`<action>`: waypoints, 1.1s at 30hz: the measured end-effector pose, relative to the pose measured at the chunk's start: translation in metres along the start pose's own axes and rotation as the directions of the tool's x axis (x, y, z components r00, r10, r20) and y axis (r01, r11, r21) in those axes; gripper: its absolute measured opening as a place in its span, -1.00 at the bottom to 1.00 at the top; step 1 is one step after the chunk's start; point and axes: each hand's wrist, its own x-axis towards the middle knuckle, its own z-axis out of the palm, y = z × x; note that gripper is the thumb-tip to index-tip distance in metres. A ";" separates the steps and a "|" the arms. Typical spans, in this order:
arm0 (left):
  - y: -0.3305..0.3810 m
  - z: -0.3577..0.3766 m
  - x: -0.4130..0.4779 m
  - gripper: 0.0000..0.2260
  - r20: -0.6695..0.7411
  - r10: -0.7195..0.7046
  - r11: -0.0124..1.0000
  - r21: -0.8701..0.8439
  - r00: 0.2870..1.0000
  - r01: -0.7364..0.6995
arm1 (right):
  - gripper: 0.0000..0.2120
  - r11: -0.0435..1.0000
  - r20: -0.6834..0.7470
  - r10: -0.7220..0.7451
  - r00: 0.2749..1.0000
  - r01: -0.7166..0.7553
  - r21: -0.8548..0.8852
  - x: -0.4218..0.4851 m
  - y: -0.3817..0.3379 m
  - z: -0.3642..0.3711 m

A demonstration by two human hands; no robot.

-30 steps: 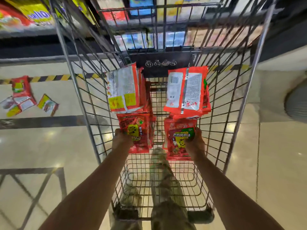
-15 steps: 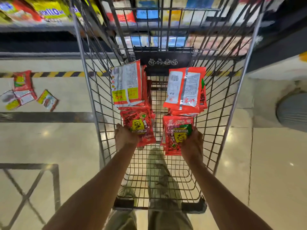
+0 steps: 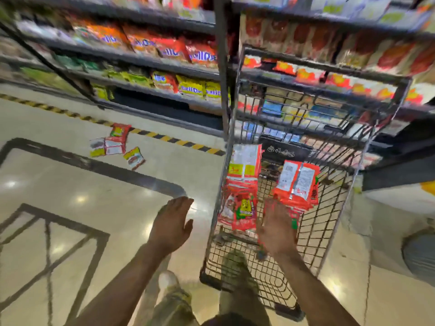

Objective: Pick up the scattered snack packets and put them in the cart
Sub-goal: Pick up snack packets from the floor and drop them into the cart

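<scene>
Stocked shelves (image 3: 164, 55) line the far side of a glossy floor (image 3: 70, 196). Both hands have let go of the red packets (image 3: 296, 182) gripped a moment ago; these now lie stacked in the cart (image 3: 329, 220), right. Outside it the left hand (image 3: 173, 224) hangs, fingers straight, empty; the right hand (image 3: 277, 227), blurred, spreads empty over the wire. Scattered packets (image 3: 113, 144) remain far left.
</scene>
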 end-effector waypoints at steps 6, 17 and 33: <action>-0.116 -0.039 -0.058 -0.38 -0.155 -0.098 0.988 0.105 0.983 0.115 | -0.36 0.967 -0.063 -0.230 0.971 0.221 -0.126 -0.014 -0.120 -0.009; -0.326 -0.107 -0.172 -0.31 -0.245 -0.236 0.963 0.069 0.940 0.260 | -0.32 0.899 -0.065 -0.343 0.937 0.307 -0.313 -0.076 -0.357 0.006; -0.517 -0.173 -0.227 -0.32 -0.285 -0.403 0.904 0.028 0.870 0.428 | -0.31 0.827 0.006 -0.446 0.895 0.415 -0.378 -0.060 -0.583 0.032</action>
